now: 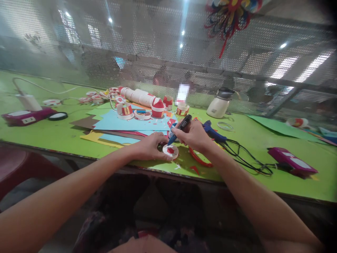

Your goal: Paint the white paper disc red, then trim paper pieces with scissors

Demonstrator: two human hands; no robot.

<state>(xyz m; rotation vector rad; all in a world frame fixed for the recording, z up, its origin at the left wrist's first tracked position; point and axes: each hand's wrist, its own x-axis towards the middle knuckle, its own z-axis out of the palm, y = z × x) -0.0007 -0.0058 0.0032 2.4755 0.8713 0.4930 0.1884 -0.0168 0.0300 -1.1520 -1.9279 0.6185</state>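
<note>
My left hand (152, 147) grips the edge of a small white paper disc (166, 150) with a red pattern at its middle, close to the table's front edge. In my right hand (195, 135) is a dark marker pen (179, 130), slanted with its tip down at the disc's upper rim; whether the tip touches, I cannot tell. Behind the right hand lies a blue glue gun (213, 133), its black cable running right. A red ring (200, 159) is partly hidden by my right forearm. Red and white paper scraps (194, 170) lie near the disc.
Stacked coloured paper (113, 121) carries several paper cups (158, 108) and a white roll (138, 96). A cream kettle (218, 105) stands behind right. Purple power strips (292, 161) (26, 116) sit at both sides. A perforated metal screen (147, 66) borders the back.
</note>
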